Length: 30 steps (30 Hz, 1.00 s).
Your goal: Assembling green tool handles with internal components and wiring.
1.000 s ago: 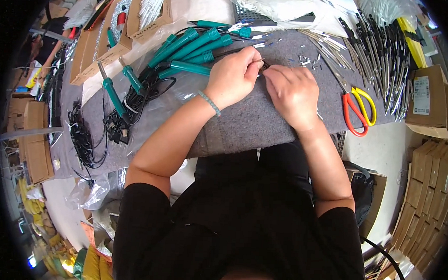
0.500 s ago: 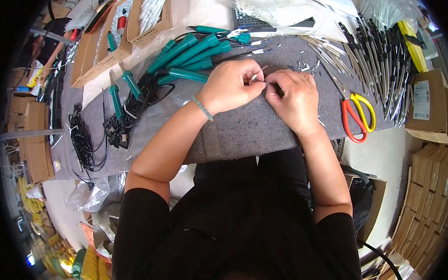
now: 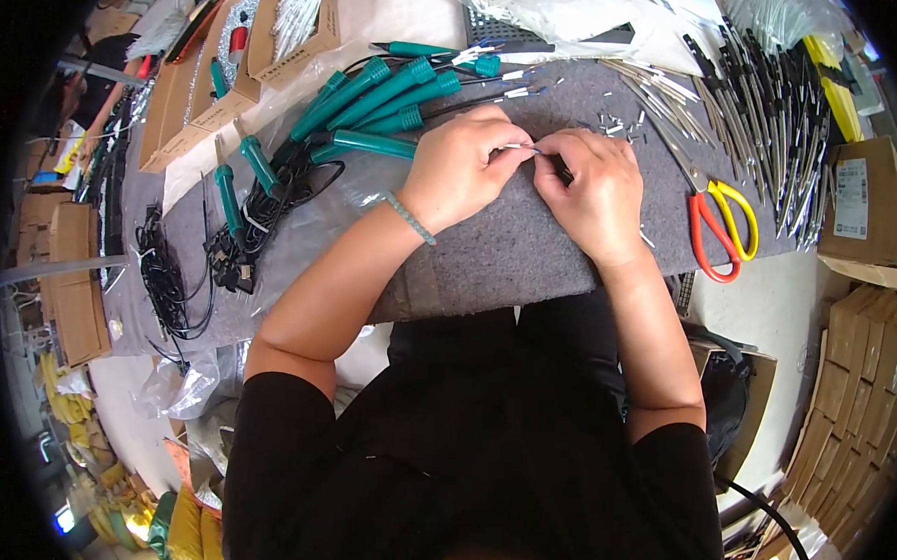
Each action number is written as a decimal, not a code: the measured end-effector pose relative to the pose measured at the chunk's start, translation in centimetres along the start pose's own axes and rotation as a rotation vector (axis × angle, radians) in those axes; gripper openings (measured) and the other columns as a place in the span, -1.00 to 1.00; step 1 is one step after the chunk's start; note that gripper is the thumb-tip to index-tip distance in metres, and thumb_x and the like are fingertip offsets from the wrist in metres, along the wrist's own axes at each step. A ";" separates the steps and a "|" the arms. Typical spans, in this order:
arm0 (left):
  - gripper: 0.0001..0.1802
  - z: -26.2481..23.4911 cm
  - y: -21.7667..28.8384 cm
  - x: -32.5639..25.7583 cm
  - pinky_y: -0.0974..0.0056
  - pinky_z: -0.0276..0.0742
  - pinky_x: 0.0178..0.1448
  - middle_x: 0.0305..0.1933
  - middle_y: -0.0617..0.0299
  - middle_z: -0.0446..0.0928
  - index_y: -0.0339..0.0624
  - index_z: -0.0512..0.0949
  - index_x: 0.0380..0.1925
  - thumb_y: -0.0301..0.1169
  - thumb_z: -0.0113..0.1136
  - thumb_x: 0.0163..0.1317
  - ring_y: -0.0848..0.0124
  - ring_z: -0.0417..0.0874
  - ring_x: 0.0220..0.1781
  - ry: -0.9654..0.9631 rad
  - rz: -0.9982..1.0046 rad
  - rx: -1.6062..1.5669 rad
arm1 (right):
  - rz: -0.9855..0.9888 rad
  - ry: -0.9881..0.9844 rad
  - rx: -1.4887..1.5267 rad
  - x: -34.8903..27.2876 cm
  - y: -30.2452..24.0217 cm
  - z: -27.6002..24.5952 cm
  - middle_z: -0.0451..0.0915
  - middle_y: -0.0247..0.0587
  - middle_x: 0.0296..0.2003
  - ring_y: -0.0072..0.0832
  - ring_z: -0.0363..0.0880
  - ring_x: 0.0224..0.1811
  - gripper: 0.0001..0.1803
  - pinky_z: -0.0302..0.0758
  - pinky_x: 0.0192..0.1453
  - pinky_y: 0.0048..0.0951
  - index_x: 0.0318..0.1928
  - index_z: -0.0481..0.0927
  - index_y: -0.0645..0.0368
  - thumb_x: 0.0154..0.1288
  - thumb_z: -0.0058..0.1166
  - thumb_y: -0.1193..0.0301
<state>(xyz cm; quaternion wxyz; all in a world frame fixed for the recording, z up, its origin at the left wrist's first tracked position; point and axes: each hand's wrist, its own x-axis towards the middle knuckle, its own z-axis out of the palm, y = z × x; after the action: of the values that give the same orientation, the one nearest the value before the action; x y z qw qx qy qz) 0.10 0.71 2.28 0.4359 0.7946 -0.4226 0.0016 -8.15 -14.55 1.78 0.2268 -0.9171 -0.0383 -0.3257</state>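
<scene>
My left hand (image 3: 461,172), with a beaded bracelet at the wrist, pinches a thin wire with a white sleeve (image 3: 515,146) between thumb and forefinger. Fingertip to fingertip with it, my right hand (image 3: 594,194) is closed in a pinch at the wire's other end; that end is mostly hidden by the fingers. Beside my left hand lie several green soldering iron handles (image 3: 374,145), with white-tipped wire ends (image 3: 517,76) just beyond. Small white tubes (image 3: 616,122) are scattered past my right hand.
Red-and-yellow scissors (image 3: 707,216) lie at the right, near many thin metal rods (image 3: 765,134). Open cardboard boxes (image 3: 304,28) stand at the far left, with black cables (image 3: 163,278) nearer. A grey cloth (image 3: 510,253) covers the table. Cartons (image 3: 854,388) are stacked at right.
My fingertips have come slightly farther up the table, and more of the white sleeve shows between them. Both hands stay pinched together. The view has shifted a little.
</scene>
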 end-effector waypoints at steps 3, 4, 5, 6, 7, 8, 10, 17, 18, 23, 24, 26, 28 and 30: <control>-0.91 0.0 0.2 0.0 0.32 0.49 -0.36 -0.39 0.16 0.55 -0.27 0.60 -0.37 -0.50 0.26 0.13 0.30 0.60 -0.41 -0.008 0.058 0.074 | -0.048 0.007 0.025 0.0 0.4 -0.2 0.61 -0.35 -0.41 -0.38 0.60 -0.34 -0.88 0.45 -0.20 -0.36 -0.43 0.59 0.06 -0.05 0.23 0.43; -0.91 0.0 0.3 0.0 0.29 0.49 -0.36 -0.39 0.15 0.54 -0.26 0.60 -0.36 -0.49 0.24 0.14 0.26 0.59 -0.42 0.002 0.104 0.119 | -0.044 0.005 0.027 -0.2 0.4 0.0 0.61 -0.35 -0.41 -0.38 0.60 -0.34 -0.88 0.45 -0.20 -0.36 -0.43 0.59 0.06 -0.05 0.23 0.43; -0.91 0.1 0.3 0.0 0.29 0.49 -0.36 -0.39 0.15 0.54 -0.26 0.60 -0.36 -0.49 0.24 0.14 0.26 0.59 -0.42 -0.002 0.101 0.118 | -0.054 0.043 -0.012 -0.3 0.4 0.2 0.60 -0.35 -0.41 -0.38 0.60 -0.36 -0.88 0.47 -0.25 -0.36 -0.43 0.59 0.06 -0.06 0.23 0.42; -0.91 0.2 0.4 -0.1 0.28 0.50 -0.35 -0.38 0.14 0.54 -0.25 0.60 -0.36 -0.48 0.23 0.15 0.23 0.59 -0.40 -0.004 0.105 0.131 | -0.063 0.080 -0.050 -0.5 0.2 0.5 0.59 -0.34 -0.41 -0.38 0.59 -0.37 -0.88 0.50 -0.31 -0.37 -0.43 0.58 0.06 -0.06 0.23 0.42; -0.91 0.3 0.4 -0.2 0.26 0.50 -0.34 -0.36 0.13 0.54 -0.25 0.60 -0.35 -0.47 0.22 0.15 0.21 0.59 -0.39 -0.005 0.108 0.144 | -0.059 0.076 -0.049 -0.6 0.0 0.5 0.59 -0.34 -0.41 -0.38 0.59 -0.37 -0.88 0.50 -0.31 -0.37 -0.43 0.58 0.06 -0.06 0.23 0.42; -0.91 0.4 0.4 -0.2 0.26 0.50 -0.34 -0.36 0.13 0.54 -0.25 0.60 -0.35 -0.47 0.22 0.15 0.21 0.59 -0.39 -0.009 0.104 0.142 | -0.026 0.098 -0.083 -0.7 -0.3 0.5 0.58 -0.35 -0.43 -0.38 0.59 -0.39 -0.88 0.51 -0.35 -0.37 -0.44 0.57 0.06 -0.06 0.23 0.42; -0.91 0.7 0.6 0.1 0.25 0.51 -0.33 -0.37 0.13 0.54 -0.25 0.59 -0.36 -0.47 0.20 0.16 0.20 0.60 -0.39 0.003 0.096 0.132 | 0.006 0.117 -0.117 -0.8 -0.6 0.5 0.56 -0.35 -0.44 -0.38 0.58 -0.42 -0.88 0.52 -0.39 -0.37 -0.45 0.56 0.06 -0.06 0.22 0.42; -0.91 0.3 1.4 0.0 0.28 0.45 -0.35 -0.43 0.15 0.49 -0.25 0.59 -0.38 -0.45 0.21 0.16 0.28 0.55 -0.43 -0.078 0.005 0.195 | 0.311 0.125 -0.329 -0.3 3.3 -1.5 0.56 -0.15 -0.45 -0.14 0.57 -0.44 -0.88 0.53 -0.41 -0.17 -0.46 0.54 0.13 0.08 0.15 0.37; -0.91 0.1 1.2 0.1 0.28 0.45 -0.35 -0.43 0.15 0.49 -0.25 0.59 -0.38 -0.45 0.21 0.16 0.28 0.55 -0.43 -0.078 0.003 0.195 | 0.304 0.057 -0.338 -0.4 3.5 -1.9 0.59 -0.18 -0.40 -0.16 0.58 -0.39 -0.90 0.52 -0.33 -0.19 -0.43 0.56 0.12 0.10 0.14 0.38; -0.86 0.0 -0.2 0.6 0.35 0.43 -0.36 -0.40 0.19 0.48 -0.29 0.58 -0.35 -0.44 0.28 0.16 0.46 0.52 -0.43 -0.140 -0.105 0.013 | 0.075 -0.010 -0.116 -0.5 2.4 -2.4 0.64 -0.28 -0.24 -0.25 0.58 -0.19 -0.88 0.47 -0.08 -0.24 -0.27 0.63 0.08 0.17 0.12 0.42; -0.86 0.0 -0.2 0.7 0.35 0.43 -0.36 -0.40 0.19 0.48 -0.29 0.58 -0.35 -0.44 0.28 0.16 0.46 0.52 -0.43 -0.143 -0.104 0.013 | 0.051 -0.048 0.037 -0.5 2.3 -2.1 0.64 -0.31 -0.21 -0.28 0.57 -0.13 -0.84 0.44 -0.02 -0.24 -0.20 0.64 0.05 0.18 0.11 0.43; -0.87 0.0 -0.1 0.7 0.37 0.43 -0.35 -0.39 0.21 0.48 -0.31 0.58 -0.35 -0.47 0.28 0.15 0.49 0.51 -0.41 -0.142 -0.076 0.019 | 0.062 -0.131 0.223 -0.3 1.9 -1.4 0.64 -0.29 -0.19 -0.28 0.57 -0.07 -0.77 0.39 0.04 -0.22 -0.10 0.63 -0.02 0.22 0.07 0.41; -0.87 0.0 -0.2 0.8 0.36 0.43 -0.35 -0.39 0.20 0.48 -0.32 0.58 -0.35 -0.48 0.28 0.15 0.48 0.51 -0.41 -0.148 -0.070 0.016 | 0.138 -0.154 0.254 0.2 1.7 -0.9 0.64 -0.28 -0.21 -0.27 0.57 -0.08 -0.79 0.38 0.03 -0.22 -0.12 0.63 -0.02 0.24 0.06 0.38; -0.87 0.0 -0.2 0.8 0.36 0.44 -0.35 -0.39 0.20 0.48 -0.32 0.58 -0.35 -0.48 0.28 0.15 0.47 0.52 -0.41 -0.151 -0.065 0.013 | 0.213 -0.178 0.285 0.6 1.5 -0.6 0.63 -0.28 -0.23 -0.25 0.57 -0.09 -0.81 0.38 0.03 -0.22 -0.14 0.63 -0.03 0.25 0.05 0.36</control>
<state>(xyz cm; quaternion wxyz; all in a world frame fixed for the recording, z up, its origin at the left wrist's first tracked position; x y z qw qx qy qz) 0.79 0.23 2.44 0.3972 0.8086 -0.4284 -0.0695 -7.72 -16.25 1.99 0.3831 -0.8997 -0.0068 -0.2090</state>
